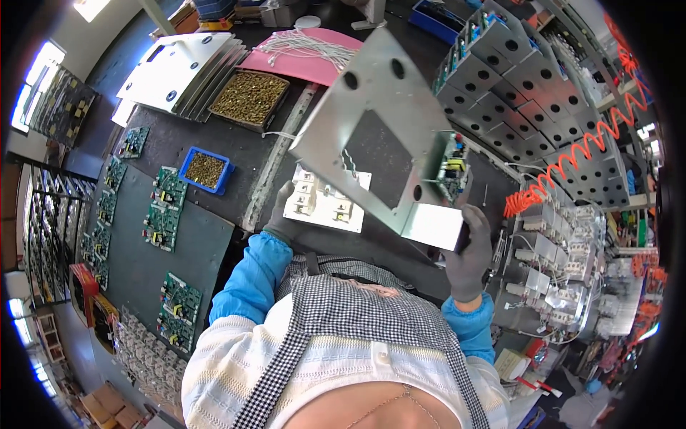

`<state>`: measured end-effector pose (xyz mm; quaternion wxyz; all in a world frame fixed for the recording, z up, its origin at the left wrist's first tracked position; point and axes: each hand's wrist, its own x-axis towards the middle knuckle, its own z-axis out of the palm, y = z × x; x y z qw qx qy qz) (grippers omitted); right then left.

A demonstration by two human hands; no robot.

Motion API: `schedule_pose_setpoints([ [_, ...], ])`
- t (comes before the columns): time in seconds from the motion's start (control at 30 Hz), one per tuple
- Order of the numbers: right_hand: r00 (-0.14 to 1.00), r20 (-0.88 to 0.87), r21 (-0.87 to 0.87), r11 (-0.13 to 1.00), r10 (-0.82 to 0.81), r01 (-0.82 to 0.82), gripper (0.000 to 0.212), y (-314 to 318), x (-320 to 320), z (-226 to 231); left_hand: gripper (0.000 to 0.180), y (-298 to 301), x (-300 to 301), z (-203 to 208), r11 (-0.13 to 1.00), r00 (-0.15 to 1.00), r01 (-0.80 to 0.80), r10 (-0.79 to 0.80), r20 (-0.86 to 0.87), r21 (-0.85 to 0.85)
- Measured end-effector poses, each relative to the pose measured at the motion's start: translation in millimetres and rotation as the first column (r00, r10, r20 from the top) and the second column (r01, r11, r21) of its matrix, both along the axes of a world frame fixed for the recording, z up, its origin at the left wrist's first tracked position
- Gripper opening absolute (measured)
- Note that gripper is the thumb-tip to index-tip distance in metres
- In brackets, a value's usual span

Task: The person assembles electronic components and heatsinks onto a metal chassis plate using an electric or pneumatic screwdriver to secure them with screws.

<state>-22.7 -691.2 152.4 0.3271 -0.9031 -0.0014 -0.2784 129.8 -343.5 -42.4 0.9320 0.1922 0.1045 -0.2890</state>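
My right hand (471, 254), in a grey glove, is closed on the bent corner of a sheet-metal panel (411, 107). The panel is held tilted above the bench; it has a large cut-out and several round dark holes. A green circuit board (456, 171) sits on its right side. My left hand (282, 213), also gloved, is at the left edge of a white block (325, 204) that carries several small square parts. Its fingers are partly hidden, so whether they grip the block cannot be told. A thin white wire shows by the panel's left corner.
Circuit boards (166, 207) lie on a dark mat at the left. A blue tray (207, 170) and a larger tray (287, 100) hold small brass-coloured parts. White cables (307, 48) rest on a pink sheet. Metal housings (514, 93) are stacked back right, near an orange coiled hose (572, 161).
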Motion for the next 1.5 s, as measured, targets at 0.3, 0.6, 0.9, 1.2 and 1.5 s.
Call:
schedule_pose_setpoints([
  [0.3,0.998,0.031,-0.106,0.993,0.046,-0.042,0.041,31,18,-1,0.061,21,11,44,0.213,0.878,-0.223,-0.380,0.291,0.951],
  [0.6,0.997,-0.026,-0.107,0.992,0.069,-0.071,0.055,51,29,-7,0.047,-12,38,259,0.162,0.174,-0.938,-0.547,0.819,0.307],
  [0.9,0.998,-0.052,-0.135,0.989,0.046,-0.052,0.058,53,30,-7,0.046,-119,105,153,-0.496,0.045,-0.680,-0.764,-0.644,0.540],
  [1.2,0.997,-0.067,-0.130,0.991,0.029,-0.037,0.050,52,35,-1,0.050,-101,124,171,-0.184,-0.017,-0.454,-0.976,-0.215,0.872],
  [1.5,0.984,-0.116,-0.210,0.965,0.137,-0.159,0.053,55,33,-5,0.073,-35,126,271,0.919,0.670,0.103,-0.347,0.656,0.381],
])
